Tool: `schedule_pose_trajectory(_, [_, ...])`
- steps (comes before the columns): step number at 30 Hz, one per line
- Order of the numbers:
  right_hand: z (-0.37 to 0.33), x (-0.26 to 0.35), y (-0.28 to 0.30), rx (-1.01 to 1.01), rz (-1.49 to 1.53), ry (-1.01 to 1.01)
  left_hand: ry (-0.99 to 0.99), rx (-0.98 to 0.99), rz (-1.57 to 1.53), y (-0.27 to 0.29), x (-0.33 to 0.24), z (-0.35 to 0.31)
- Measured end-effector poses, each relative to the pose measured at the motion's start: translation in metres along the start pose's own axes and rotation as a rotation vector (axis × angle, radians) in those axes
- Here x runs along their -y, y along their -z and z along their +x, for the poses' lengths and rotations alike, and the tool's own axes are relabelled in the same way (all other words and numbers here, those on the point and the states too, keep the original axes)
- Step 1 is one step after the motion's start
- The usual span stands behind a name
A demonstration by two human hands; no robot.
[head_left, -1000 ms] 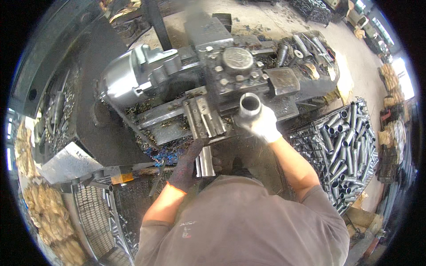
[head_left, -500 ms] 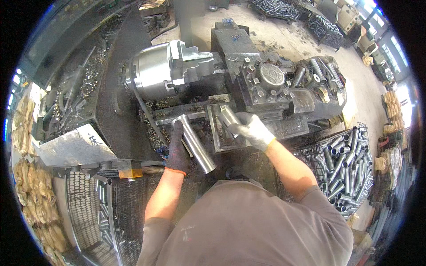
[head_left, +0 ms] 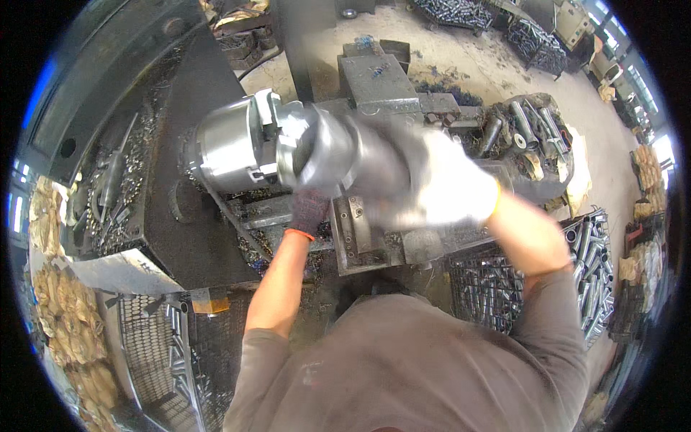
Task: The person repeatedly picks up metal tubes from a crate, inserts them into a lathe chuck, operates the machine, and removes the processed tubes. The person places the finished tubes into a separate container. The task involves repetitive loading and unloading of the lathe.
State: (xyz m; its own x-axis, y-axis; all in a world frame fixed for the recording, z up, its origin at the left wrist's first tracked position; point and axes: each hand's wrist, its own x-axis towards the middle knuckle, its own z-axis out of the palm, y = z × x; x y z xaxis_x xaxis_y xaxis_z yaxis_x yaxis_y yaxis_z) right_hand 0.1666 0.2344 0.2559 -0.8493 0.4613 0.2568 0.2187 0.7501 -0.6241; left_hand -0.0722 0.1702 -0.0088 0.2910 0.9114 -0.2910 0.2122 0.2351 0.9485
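Your right hand [head_left: 446, 189], in a white knit glove, is wrapped around a smooth grey metal tube [head_left: 338, 155], blurred, whose end sits at the shiny steel chuck [head_left: 234, 147]. Your left hand [head_left: 311, 209], in a dark glove with an orange cuff, lies under the tube; I cannot tell how far it is closed. A wire-mesh basket [head_left: 576, 266] at your right holds many similar cut tubes.
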Motion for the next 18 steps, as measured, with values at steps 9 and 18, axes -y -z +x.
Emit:
schedule_pose_trajectory(9, [0.139,-0.164,-0.004,0.568,-1.061,0.006,-0.386,-0.971,0.32,-0.044,-0.039,-0.021])
schedule_pose_trajectory(18, [0.167,-0.218,-0.065,0.672,-0.545,-0.067,-0.152,-1.405,-1.268,-0.088,0.132,-0.242])
